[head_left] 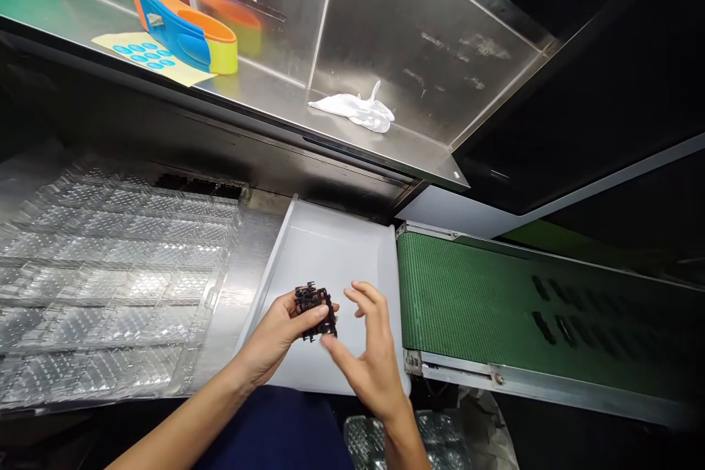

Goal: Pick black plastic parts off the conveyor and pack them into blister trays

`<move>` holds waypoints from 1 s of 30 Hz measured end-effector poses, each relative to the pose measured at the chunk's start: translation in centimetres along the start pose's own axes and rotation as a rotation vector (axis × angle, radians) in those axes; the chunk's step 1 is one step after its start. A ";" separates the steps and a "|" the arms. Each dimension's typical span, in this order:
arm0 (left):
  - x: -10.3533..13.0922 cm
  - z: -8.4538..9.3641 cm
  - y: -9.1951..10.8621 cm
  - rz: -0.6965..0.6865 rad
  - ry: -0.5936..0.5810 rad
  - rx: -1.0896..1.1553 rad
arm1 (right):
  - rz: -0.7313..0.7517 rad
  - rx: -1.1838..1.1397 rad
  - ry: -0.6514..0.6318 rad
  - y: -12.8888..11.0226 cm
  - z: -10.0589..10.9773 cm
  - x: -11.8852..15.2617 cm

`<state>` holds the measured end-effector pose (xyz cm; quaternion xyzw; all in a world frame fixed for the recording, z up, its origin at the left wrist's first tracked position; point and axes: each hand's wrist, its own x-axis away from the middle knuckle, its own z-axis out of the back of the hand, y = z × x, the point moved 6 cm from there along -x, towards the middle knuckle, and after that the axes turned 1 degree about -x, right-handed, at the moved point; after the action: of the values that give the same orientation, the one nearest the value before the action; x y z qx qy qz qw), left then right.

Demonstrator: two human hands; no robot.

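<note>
My left hand (275, 334) grips a small black plastic part (316, 310) with a lattice shape, holding it over the white tray (330, 242). Beside it on the right, my right hand (368, 356) has its fingers spread, and its forefinger tip touches the lower edge of the black part. Both forearms come up from the bottom of the view.
Clear plastic blister trays (110, 272) cover the surface at left. A green conveyor belt (496, 308) runs off to the right. On the steel shelf (385, 139) above lie a white crumpled glove (358, 110), an orange-and-blue tool (181, 29) and a sticker sheet (148, 55).
</note>
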<state>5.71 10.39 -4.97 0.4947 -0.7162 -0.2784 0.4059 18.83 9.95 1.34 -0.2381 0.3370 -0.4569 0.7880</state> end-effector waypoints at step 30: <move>0.7 -2.9 -2.2 0.332 -0.225 0.205 | 0.154 -0.108 -0.126 1.6 2.8 2.0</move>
<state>9.10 8.94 -5.04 0.3746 -0.8531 -0.1871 0.3112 22.51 9.16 1.43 -0.2818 0.3284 -0.3605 0.8263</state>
